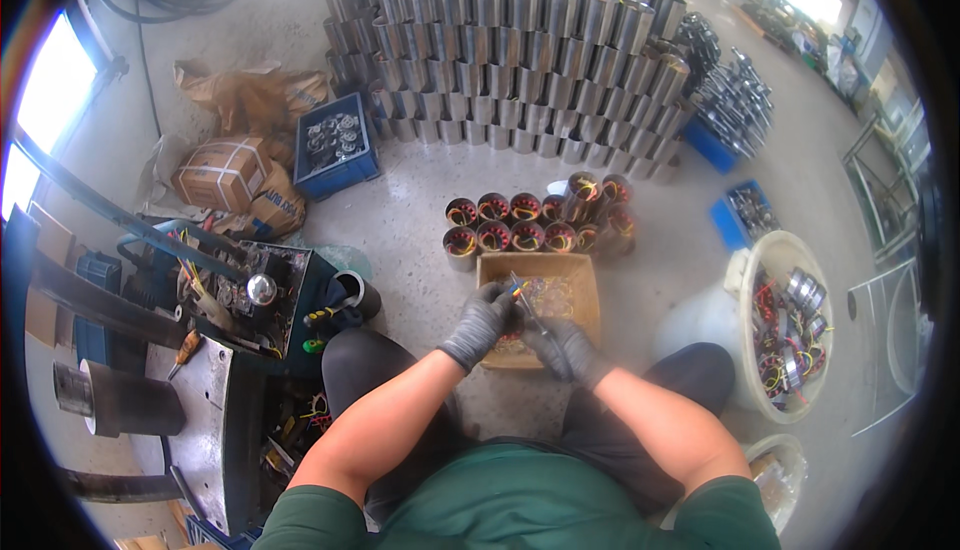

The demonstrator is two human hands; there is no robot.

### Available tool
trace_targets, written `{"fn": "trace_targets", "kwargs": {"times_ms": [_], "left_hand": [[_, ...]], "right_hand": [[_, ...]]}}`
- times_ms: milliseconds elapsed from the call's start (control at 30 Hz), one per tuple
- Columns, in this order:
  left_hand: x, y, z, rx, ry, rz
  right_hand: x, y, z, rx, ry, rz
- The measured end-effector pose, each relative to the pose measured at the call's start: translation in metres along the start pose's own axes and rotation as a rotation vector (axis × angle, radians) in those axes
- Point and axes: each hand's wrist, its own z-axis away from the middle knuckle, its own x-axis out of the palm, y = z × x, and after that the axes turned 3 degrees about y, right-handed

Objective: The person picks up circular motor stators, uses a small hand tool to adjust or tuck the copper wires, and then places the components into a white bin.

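Note:
My left hand [482,322], in a grey glove, is closed around the ends of some coloured wires [516,290], with blue and yellow showing. What the wires are fixed to, if anything, is hidden. My right hand [566,352], gloved too, grips a slim metal hand tool [537,325] whose tip reaches up to the wires; its exact kind is unclear. Both hands are over an open cardboard box [592,285] with yellow and red bits of wire inside. Just beyond it, motor stators in metal sleeves [527,237] stand in rows, red and yellow wires showing in them.
A tall stack of metal cylinders [490,50] rises beyond the stators. Blue crates [335,175] of parts sit left and right. A white tub [745,320] of wired parts is by my right knee. To my left stands a machine with a metal plate [205,410] and lever [140,230].

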Motion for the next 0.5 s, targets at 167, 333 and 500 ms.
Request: {"fn": "trace_targets", "kwargs": {"times_ms": [167, 333, 500], "left_hand": [[0.005, -0.015, -0.007, 0.062, 0.101, -0.017], [-0.004, -0.029, -0.023, 0.004, 0.134, 0.001], [0.003, 0.0, -0.004, -0.068, 0.182, 0.197]], "right_hand": [[0.005, 0.014, -0.007, -0.071, -0.013, -0.201], [-0.005, 0.033, -0.024, -0.508, -0.046, 0.242], [0.005, 0.014, 0.001, -0.706, 0.075, 1.102]]}}
